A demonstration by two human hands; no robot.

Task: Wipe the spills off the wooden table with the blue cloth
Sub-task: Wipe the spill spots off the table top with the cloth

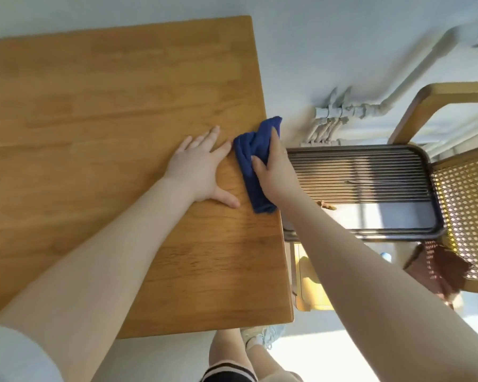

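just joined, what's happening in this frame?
A person is wiping a wooden table with a blue cloth. The right hand grips the bunched cloth at the table's right edge, part of it past the edge. The left hand rests flat on the tabletop just beside the cloth. No spill is visible on the wood. A ribbed tray sits past that edge.

The cloth (pixel 255 161) is deep blue, the table (pixel 108 106) warm honey-brown with wood grain. The tray (pixel 370 188) shows dark ribbed stripes; the chair (pixel 464 216) has yellowish woven cane.
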